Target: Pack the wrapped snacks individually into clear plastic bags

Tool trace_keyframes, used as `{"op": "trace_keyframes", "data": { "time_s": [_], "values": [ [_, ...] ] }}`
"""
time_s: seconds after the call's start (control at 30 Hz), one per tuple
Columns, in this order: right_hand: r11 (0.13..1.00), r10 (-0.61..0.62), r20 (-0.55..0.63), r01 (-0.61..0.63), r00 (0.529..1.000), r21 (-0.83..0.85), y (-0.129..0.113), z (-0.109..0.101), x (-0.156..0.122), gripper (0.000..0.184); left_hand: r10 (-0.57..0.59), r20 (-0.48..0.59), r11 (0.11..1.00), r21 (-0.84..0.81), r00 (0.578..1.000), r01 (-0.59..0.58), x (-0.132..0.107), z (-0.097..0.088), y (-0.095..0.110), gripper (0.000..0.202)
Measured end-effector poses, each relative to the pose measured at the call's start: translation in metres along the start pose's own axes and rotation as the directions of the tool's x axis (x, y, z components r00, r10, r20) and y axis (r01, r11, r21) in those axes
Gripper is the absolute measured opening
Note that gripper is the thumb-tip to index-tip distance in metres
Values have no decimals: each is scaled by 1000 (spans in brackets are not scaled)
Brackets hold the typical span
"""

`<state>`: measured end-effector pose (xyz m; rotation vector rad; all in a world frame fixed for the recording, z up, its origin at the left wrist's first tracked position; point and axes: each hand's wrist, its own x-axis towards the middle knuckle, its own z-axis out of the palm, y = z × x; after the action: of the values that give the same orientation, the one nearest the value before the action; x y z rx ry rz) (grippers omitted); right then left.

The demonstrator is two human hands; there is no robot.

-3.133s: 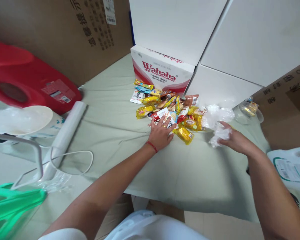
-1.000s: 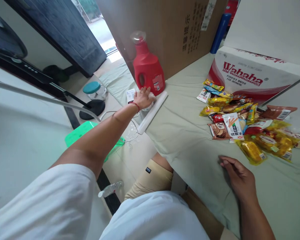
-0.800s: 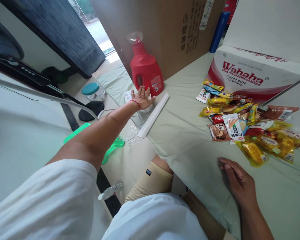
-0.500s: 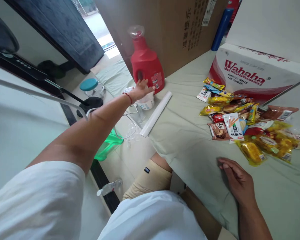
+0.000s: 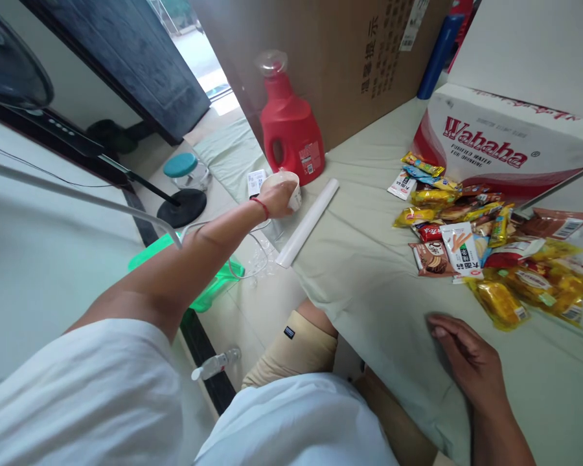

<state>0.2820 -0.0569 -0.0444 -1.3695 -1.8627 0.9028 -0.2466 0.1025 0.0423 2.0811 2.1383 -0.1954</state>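
My left hand (image 5: pixel 278 195) reaches out to the far side, its fingers wrapped round a white patterned paper cup (image 5: pixel 296 194). The hand covers much of the cup, but its rim shows. Just behind stands a red detergent jug (image 5: pixel 294 133) with a clear plastic piece on its top. A white roll (image 5: pixel 308 223) lies on the cloth to the right of the cup. On the near part of the table rests my right hand (image 5: pixel 469 353), its fingers loosely curled with nothing seen in them. Several wrapped snacks (image 5: pixel 466 226) lie in a heap beyond it.
A white and red Wahaha carton (image 5: pixel 490 142) stands behind the snacks. Along the back is a big brown cardboard box (image 5: pixel 340 77). At the left are a green bin (image 5: pixel 214 285), a fan base (image 5: pixel 182 206) and a plastic bottle (image 5: pixel 216 364) on the floor.
My left hand has dropped from in front of the jug onto the paper cup and closed round it. My right hand stays where it was; the view has shifted slightly.
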Motion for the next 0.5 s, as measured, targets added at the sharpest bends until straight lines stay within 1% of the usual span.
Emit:
{"op": "trace_keyframes", "data": {
  "time_s": [0.07,0.1,0.17,0.23,0.3,0.33,0.37,0.4,0.47,0.5],
  "values": [
    [1000,0,-3,0,1000,1,0,0,0,25,-44,-35,999,-10,998,44,10,-4,-1,78],
    [1000,-2,-5,2,1000,4,-1,1,0,24,-39,-51,999,-20,998,38,12,-7,-2,73],
    [1000,-10,-8,11,1000,18,-4,3,1,22,4,-64,999,-43,998,-7,12,-9,-4,66],
    [999,-22,-16,23,1000,46,-8,5,3,20,33,-84,998,-50,996,-37,9,-8,-3,60],
    [996,-33,-23,35,999,78,-13,7,6,19,7,-199,1000,17,980,-3,7,-3,-1,55],
    [995,-39,-25,41,999,94,-15,8,7,19,2,-245,999,36,969,7,8,-1,0,58],
    [993,-43,-21,45,999,110,-17,8,7,19,-8,-260,999,41,966,19,10,1,1,69],
    [991,-44,-22,47,999,124,-20,7,7,20,-27,-254,999,30,967,36,13,2,1,86],
    [990,-37,-32,41,999,135,-25,1,2,21,-42,-245,998,-45,969,33,20,-1,1,119],
    [991,-28,-44,33,999,131,-28,-4,-2,22,-49,-259,995,-95,965,25,22,-4,2,129]
  ]
}}
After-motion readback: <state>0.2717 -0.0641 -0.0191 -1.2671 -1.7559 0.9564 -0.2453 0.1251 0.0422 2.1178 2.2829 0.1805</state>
